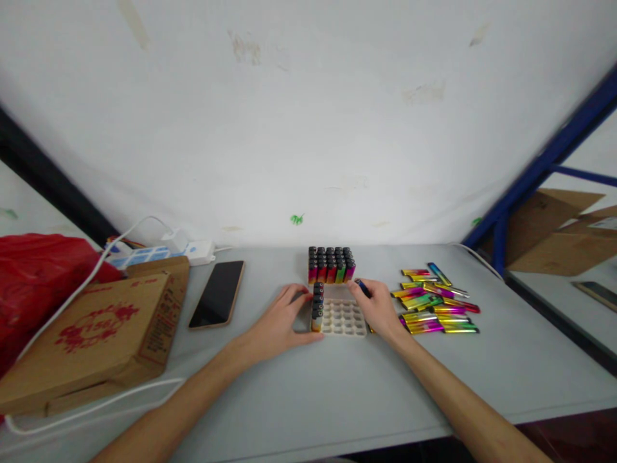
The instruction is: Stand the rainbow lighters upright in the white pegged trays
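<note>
A white tray (344, 317) with several round hollows lies on the table in front of me. Along its left side stands a column of upright lighters (317, 310) with black tops. My left hand (282, 325) spans that side, thumb at the front corner and fingers near the back, gripping the tray's edge. Over the tray's back right part, my right hand (378, 305) holds a lighter (363, 288) with a dark end, tilted; its lower part is hidden by the hand. Just behind the tray stands a full block of upright lighters (331, 263) with shiny coloured bodies.
A loose pile of shiny lighters (429, 301) lies on the right of the grey table (299, 399). To the left are a phone (218, 294), a cardboard box (96, 328), a power strip (197, 251) with white cables and a red bag (43, 276). A wall rises behind.
</note>
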The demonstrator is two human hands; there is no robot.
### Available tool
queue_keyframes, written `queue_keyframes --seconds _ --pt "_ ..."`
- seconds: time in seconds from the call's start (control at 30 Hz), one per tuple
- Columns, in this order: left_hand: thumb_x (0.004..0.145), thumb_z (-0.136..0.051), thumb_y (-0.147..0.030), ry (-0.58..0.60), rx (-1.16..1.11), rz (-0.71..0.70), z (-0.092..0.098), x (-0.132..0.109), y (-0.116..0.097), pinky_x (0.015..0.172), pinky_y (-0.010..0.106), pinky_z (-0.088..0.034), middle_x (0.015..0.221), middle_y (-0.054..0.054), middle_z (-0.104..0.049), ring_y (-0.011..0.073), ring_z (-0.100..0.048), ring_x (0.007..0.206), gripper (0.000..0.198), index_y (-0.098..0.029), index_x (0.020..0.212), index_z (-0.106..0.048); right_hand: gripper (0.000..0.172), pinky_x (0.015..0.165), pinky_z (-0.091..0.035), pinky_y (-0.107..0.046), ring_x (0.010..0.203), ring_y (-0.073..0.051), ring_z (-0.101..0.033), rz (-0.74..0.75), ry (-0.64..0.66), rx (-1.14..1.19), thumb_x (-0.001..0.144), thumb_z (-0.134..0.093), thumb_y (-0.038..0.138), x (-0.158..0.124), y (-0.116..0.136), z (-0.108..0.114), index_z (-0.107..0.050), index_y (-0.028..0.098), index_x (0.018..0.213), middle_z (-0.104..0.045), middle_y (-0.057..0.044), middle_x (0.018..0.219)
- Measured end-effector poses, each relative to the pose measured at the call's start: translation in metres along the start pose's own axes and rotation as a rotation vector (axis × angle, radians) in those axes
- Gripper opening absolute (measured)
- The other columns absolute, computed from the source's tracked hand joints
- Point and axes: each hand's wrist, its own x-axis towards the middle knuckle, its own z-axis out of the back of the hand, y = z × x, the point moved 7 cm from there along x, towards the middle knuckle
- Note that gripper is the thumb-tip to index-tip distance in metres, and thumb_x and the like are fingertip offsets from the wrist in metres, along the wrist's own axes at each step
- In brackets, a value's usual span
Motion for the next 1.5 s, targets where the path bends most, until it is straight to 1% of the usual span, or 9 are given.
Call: queue_keyframes --seconds 0.23,0.4,0.53,0.7,0.83,0.9,1.03,1.17,1.5 --pt "0.085 -0.101 -0.052 0.004 0.008 0.009 -0.001 0.0 0.002 0.13 0.058 -0.053 0.153 0.016 -0.067 0.0422 -0.062 0.148 0.072 -0.022 0.145 -0.074 0.046 0.059 -0.024 -0.03 0.06 -0.015 -0.035 0.01 -0.027 -0.013 0.093 -0.053 0.059 0.0 0.0 0.002 -0.037 0.028 0.064 -0.034 0.004 0.06" --pt "0.086 -0.1 -0.051 -0.005 -0.005 0.0 0.0 0.0 0.002 0.13 0.058 -0.054 0.152 0.016 -0.067 0.0414 -0.063 0.147 0.07 -0.023 0.145 -0.075 0.05 0.06 -0.026 -0.031 0.061 -0.015 -0.039 0.01 -0.021 0.002 0.097 -0.055 0.062 -0.001 -0.003 0.0 -0.041 0.027 0.065 -0.038 0.004 0.06" --pt "0.085 -0.1 -0.053 -0.005 -0.014 0.003 0.0 0.0 0.001 0.129 0.058 -0.054 0.153 0.016 -0.067 0.042 -0.063 0.147 0.07 -0.024 0.144 -0.076 0.056 0.061 -0.032 -0.03 0.063 -0.016 -0.045 0.05 0.013 0.0 0.103 -0.057 0.07 -0.002 0.004 -0.001 -0.047 0.026 0.07 -0.046 0.004 0.063" --pt "0.085 -0.101 -0.052 0.003 -0.017 0.008 0.001 0.0 0.001 0.131 0.057 -0.053 0.153 0.016 -0.068 0.042 -0.062 0.148 0.072 -0.022 0.145 -0.075 0.043 0.068 -0.046 -0.033 0.071 -0.021 -0.06 0.164 0.115 -0.034 0.115 -0.05 0.062 -0.005 0.019 -0.003 -0.057 0.027 0.091 -0.065 0.0 0.077" --pt "0.084 -0.102 -0.052 0.009 -0.013 -0.006 0.001 0.0 0.002 0.131 0.056 -0.054 0.153 0.015 -0.068 0.0415 -0.063 0.147 0.071 -0.024 0.144 -0.076 0.048 0.083 -0.056 -0.037 0.089 -0.026 -0.069 0.314 0.138 -0.087 0.119 -0.043 0.062 -0.006 0.027 -0.004 -0.057 0.028 0.09 -0.072 -0.008 0.095" --pt "0.083 -0.102 -0.054 0.011 -0.009 -0.008 0.001 0.0 0.003 0.13 0.056 -0.054 0.152 0.015 -0.069 0.0419 -0.063 0.147 0.072 -0.024 0.143 -0.077 0.051 0.082 -0.055 -0.037 0.088 -0.026 -0.068 0.338 0.126 -0.131 0.119 -0.044 0.064 -0.006 0.025 -0.004 -0.054 0.028 0.085 -0.07 -0.007 0.092" --pt "0.083 -0.102 -0.056 0.017 -0.005 -0.013 0.001 -0.001 0.004 0.13 0.057 -0.055 0.153 0.015 -0.068 0.043 -0.062 0.149 0.073 -0.024 0.144 -0.078 0.049 0.067 -0.05 -0.034 0.069 -0.023 -0.064 0.239 0.209 -0.137 0.119 -0.045 0.064 -0.005 0.01 -0.013 -0.053 0.029 0.086 -0.068 -0.002 0.074" --pt "0.084 -0.102 -0.056 0.031 -0.001 -0.021 0.002 -0.001 0.003 0.131 0.057 -0.054 0.152 0.014 -0.067 0.0422 -0.061 0.148 0.073 -0.026 0.145 -0.078 0.045 0.072 -0.054 -0.034 0.078 -0.026 -0.074 0.236 0.263 -0.12 0.12 -0.047 0.062 -0.006 0.006 -0.021 -0.059 0.028 0.093 -0.08 -0.006 0.087" --pt "0.087 -0.1 -0.057 0.049 0.016 -0.02 0.001 -0.002 0.003 0.133 0.056 -0.051 0.153 0.016 -0.065 0.0419 -0.06 0.15 0.074 -0.024 0.148 -0.075 0.031 0.078 -0.055 -0.034 0.084 -0.025 -0.071 0.431 0.291 -0.376 0.122 -0.056 0.044 -0.008 0.009 -0.032 -0.064 0.025 0.099 -0.076 -0.008 0.093"
